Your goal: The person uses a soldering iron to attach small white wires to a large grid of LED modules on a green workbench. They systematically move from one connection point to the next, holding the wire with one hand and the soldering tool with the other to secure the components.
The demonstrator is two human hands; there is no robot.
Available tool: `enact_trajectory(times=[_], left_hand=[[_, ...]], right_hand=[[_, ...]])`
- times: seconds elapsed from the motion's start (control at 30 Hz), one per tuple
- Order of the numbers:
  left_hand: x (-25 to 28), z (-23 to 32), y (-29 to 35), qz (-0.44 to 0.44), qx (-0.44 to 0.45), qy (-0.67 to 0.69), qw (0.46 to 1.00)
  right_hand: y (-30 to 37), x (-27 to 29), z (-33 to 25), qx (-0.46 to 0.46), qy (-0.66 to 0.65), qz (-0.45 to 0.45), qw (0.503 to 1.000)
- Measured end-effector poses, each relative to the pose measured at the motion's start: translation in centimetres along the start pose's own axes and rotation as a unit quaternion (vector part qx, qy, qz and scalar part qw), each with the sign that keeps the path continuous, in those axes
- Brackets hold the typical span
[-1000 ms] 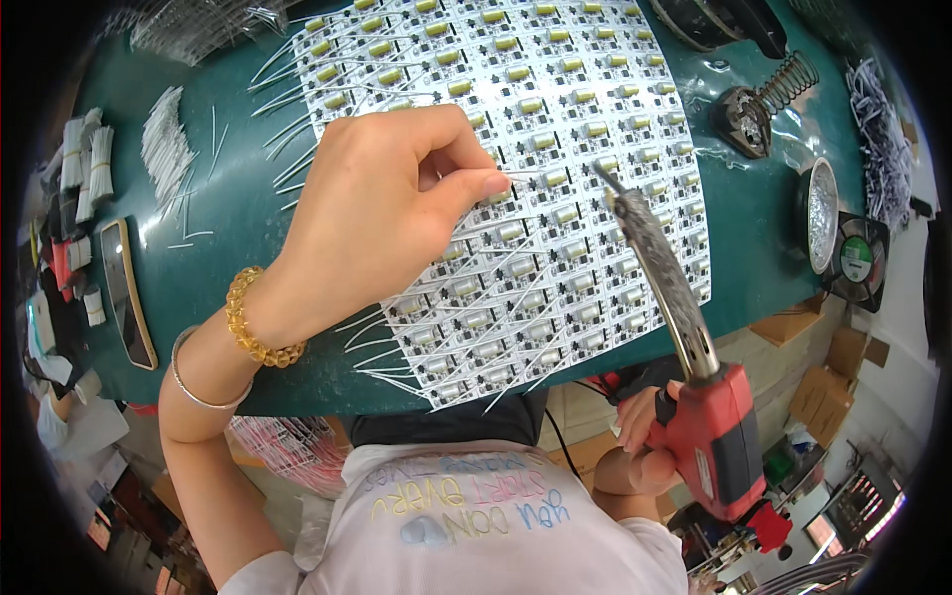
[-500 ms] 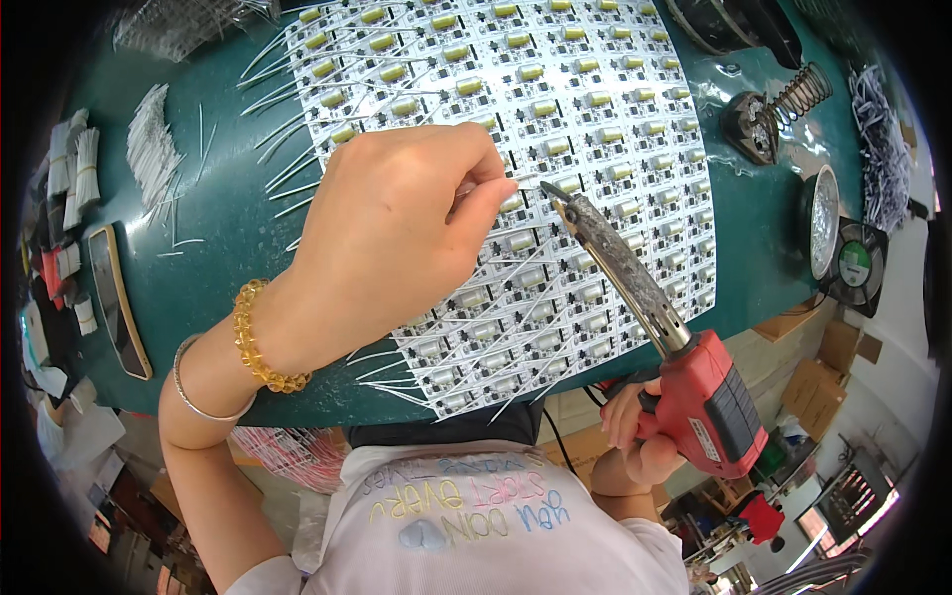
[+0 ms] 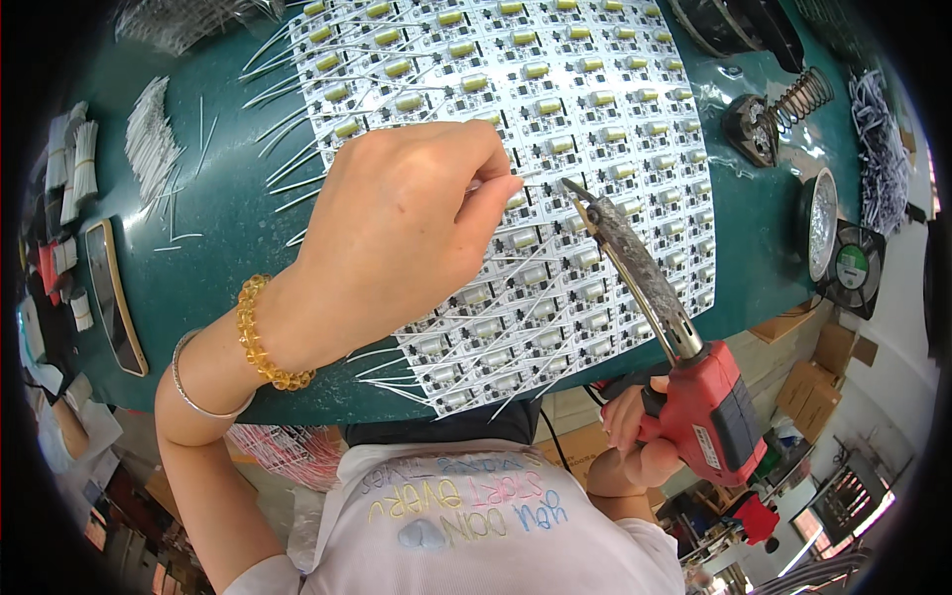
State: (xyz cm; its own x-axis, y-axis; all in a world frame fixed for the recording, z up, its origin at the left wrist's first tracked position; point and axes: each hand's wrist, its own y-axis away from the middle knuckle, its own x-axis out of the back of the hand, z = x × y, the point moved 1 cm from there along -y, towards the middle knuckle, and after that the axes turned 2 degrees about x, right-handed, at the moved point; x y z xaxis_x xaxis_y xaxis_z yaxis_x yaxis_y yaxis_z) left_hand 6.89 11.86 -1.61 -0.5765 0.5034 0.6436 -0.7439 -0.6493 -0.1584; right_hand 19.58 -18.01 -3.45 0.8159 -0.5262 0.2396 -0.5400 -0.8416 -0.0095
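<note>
Red soldering gun (image 3: 712, 402) bears a white label (image 3: 707, 448); the shirt (image 3: 486, 567), multicoloured lettering (image 3: 466, 528).

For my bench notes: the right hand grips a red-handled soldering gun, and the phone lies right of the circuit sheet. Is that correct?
No: the head view shows the phone left of the circuit sheet. The right hand does grip a red-handled soldering gun.

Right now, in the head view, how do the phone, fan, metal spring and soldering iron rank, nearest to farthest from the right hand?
1. Soldering iron: gripped in the right hand.
2. Fan: off to the right.
3. Metal spring: upper right.
4. Phone: far left.
</note>
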Motion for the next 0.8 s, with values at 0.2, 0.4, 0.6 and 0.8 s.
enact_trajectory(times=[0.2, 0.4, 0.6, 0.8], left_hand=[[0.0, 0.0, 0.0, -0.001, 0.002, 0.000, 1.000], [-0.1, 0.2, 0.1, 0.052, -0.037, 0.008, 0.998], [0.8, 1.6, 0.8, 0.084, -0.093, -0.041, 0.991], [-0.2, 1.8, 1.9, -0.002, 0.038, 0.019, 0.999]], right_hand=[[0.3, -0.5, 0.5, -0.019, -0.107, 0.038, 0.993], [-1.3, -1.8, -0.7, 0.006, -0.151, 0.035, 0.988], [-1.2, -1.2, -0.8, 0.011, -0.131, 0.058, 0.990], [-0.9, -1.0, -0.5, 0.011, -0.109, 0.021, 0.994]])
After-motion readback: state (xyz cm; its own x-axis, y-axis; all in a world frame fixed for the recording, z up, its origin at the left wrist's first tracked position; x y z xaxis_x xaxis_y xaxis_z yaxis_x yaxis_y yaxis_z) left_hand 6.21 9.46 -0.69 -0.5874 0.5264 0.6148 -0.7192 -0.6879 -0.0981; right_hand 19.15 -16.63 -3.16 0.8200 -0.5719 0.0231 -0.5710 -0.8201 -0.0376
